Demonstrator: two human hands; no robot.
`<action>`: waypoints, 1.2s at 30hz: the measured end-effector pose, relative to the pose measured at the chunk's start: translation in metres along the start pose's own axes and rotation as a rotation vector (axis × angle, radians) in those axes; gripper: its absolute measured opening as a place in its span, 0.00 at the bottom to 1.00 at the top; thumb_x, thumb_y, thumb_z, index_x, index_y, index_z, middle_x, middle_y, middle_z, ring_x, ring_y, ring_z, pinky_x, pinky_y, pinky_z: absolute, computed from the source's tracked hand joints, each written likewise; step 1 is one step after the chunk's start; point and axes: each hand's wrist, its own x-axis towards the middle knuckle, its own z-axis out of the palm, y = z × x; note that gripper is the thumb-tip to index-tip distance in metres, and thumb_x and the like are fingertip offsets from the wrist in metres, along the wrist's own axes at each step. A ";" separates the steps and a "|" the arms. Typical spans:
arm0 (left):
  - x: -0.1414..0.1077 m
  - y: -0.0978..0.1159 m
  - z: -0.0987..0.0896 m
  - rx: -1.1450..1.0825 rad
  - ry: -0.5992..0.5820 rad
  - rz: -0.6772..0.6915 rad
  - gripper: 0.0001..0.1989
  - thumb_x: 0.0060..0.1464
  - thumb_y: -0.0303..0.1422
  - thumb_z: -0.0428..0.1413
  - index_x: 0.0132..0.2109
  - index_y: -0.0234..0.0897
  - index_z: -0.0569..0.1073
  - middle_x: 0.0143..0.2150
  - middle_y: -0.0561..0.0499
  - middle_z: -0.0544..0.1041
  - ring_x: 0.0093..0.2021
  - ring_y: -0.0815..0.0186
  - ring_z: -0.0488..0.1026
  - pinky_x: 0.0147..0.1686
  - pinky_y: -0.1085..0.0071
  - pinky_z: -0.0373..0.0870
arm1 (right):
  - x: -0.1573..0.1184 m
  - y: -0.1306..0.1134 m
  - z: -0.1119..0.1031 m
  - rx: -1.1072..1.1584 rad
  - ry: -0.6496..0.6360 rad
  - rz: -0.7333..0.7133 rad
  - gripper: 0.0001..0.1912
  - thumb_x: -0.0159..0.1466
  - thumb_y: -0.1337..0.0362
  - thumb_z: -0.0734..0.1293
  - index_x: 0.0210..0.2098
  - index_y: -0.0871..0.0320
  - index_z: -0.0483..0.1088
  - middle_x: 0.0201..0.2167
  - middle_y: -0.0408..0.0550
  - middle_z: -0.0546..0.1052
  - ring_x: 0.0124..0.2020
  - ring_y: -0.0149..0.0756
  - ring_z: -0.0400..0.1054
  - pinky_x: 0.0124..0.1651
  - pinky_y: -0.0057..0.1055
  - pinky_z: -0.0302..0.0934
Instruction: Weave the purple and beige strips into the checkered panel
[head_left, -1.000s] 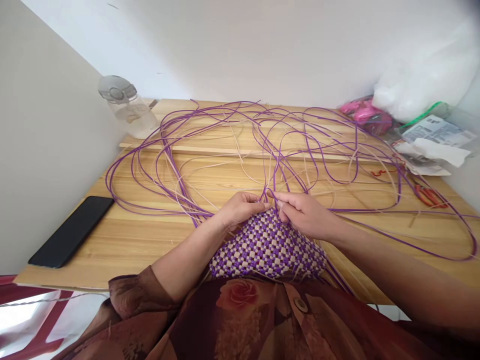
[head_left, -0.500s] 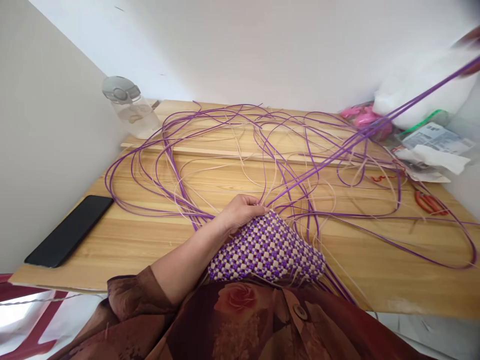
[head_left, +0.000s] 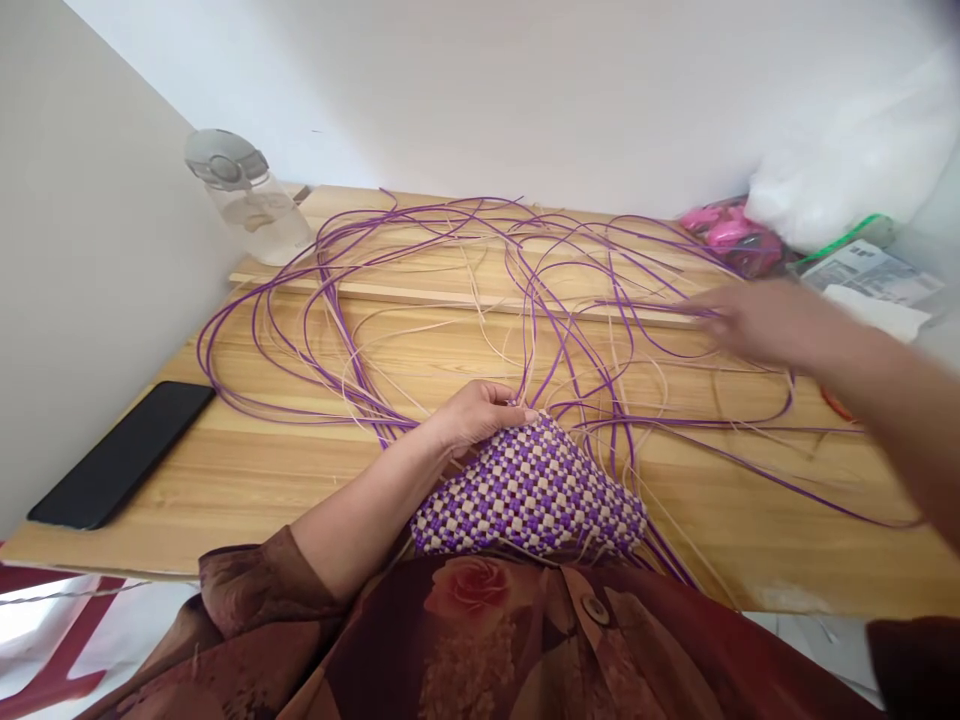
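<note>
A woven piece [head_left: 529, 490] in purple and cream checks lies against the front of my shirt at the table edge. My left hand [head_left: 480, 415] is closed on its top corner, thumb on the near face and fingers behind. Long purple strands [head_left: 352, 350] and thin cream strands spread from the weave over the table. Out to the right, my right hand [head_left: 742, 320] hangs above the table, blurred by motion. Its fingers are closed together, and purple strands run into them from the left.
A black phone [head_left: 124, 455] lies at the left, and a clear bottle with a grey lid [head_left: 251, 195] stands behind it. Pink packets [head_left: 724, 230], a white plastic bag [head_left: 832, 180] and papers sit at the back right. An orange-red tool [head_left: 834, 403] is partly hidden by my right forearm.
My right hand has come in from the far upper right, lower and to the left. The purple strands that were stretched taut now hang slack. My left hand keeps its hold.
</note>
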 end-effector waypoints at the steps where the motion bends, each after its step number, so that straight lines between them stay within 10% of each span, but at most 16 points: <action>1: 0.000 0.000 0.000 0.001 -0.005 0.008 0.16 0.35 0.38 0.71 0.30 0.32 0.79 0.24 0.51 0.78 0.22 0.71 0.70 0.25 0.74 0.64 | -0.002 -0.016 0.012 -0.076 -0.036 0.008 0.11 0.65 0.62 0.65 0.43 0.55 0.78 0.33 0.51 0.80 0.33 0.38 0.73 0.36 0.31 0.66; 5: 0.002 -0.001 -0.003 0.015 -0.010 0.047 0.16 0.36 0.37 0.71 0.31 0.32 0.79 0.26 0.52 0.78 0.24 0.72 0.70 0.27 0.74 0.63 | -0.005 -0.088 0.083 0.069 -0.041 -0.093 0.15 0.67 0.65 0.63 0.51 0.56 0.75 0.46 0.52 0.77 0.48 0.39 0.71 0.52 0.36 0.65; 9: 0.004 -0.002 -0.006 0.048 -0.015 0.065 0.16 0.36 0.38 0.70 0.31 0.32 0.79 0.25 0.53 0.77 0.23 0.73 0.68 0.26 0.75 0.61 | -0.002 -0.102 0.118 0.089 0.063 -0.022 0.12 0.67 0.63 0.62 0.43 0.57 0.77 0.44 0.53 0.78 0.47 0.40 0.70 0.54 0.39 0.63; 13: 0.003 -0.001 -0.006 0.094 -0.041 0.091 0.16 0.38 0.39 0.69 0.31 0.32 0.79 0.26 0.52 0.77 0.24 0.73 0.68 0.27 0.76 0.61 | -0.003 -0.094 0.098 0.141 0.036 0.150 0.13 0.68 0.62 0.61 0.41 0.57 0.77 0.41 0.51 0.80 0.44 0.40 0.73 0.50 0.37 0.65; 18: 0.000 -0.002 -0.005 0.144 -0.039 0.104 0.17 0.42 0.40 0.68 0.36 0.32 0.80 0.27 0.52 0.77 0.23 0.73 0.68 0.26 0.75 0.61 | 0.001 -0.127 0.057 0.555 -0.438 0.576 0.18 0.69 0.55 0.58 0.36 0.60 0.73 0.25 0.46 0.76 0.19 0.29 0.68 0.22 0.26 0.61; 23: -0.002 -0.001 -0.002 0.116 -0.027 0.130 0.17 0.41 0.41 0.68 0.36 0.33 0.81 0.31 0.51 0.79 0.28 0.70 0.71 0.31 0.74 0.64 | 0.007 -0.152 0.049 1.007 -0.733 0.828 0.06 0.66 0.65 0.61 0.39 0.60 0.66 0.26 0.46 0.75 0.22 0.30 0.72 0.19 0.20 0.63; 31: -0.003 -0.002 0.003 0.091 0.015 0.190 0.15 0.42 0.38 0.67 0.36 0.33 0.81 0.33 0.49 0.81 0.32 0.68 0.73 0.36 0.74 0.66 | 0.014 -0.184 0.061 1.283 -0.692 0.994 0.16 0.63 0.73 0.62 0.50 0.58 0.61 0.31 0.47 0.78 0.32 0.33 0.78 0.29 0.21 0.70; 36: 0.002 -0.009 0.002 0.086 0.089 0.204 0.14 0.38 0.34 0.69 0.34 0.32 0.80 0.30 0.51 0.79 0.30 0.70 0.71 0.35 0.73 0.65 | 0.012 -0.163 0.066 1.120 -0.728 0.907 0.16 0.65 0.69 0.62 0.53 0.58 0.63 0.26 0.45 0.76 0.24 0.32 0.75 0.21 0.20 0.65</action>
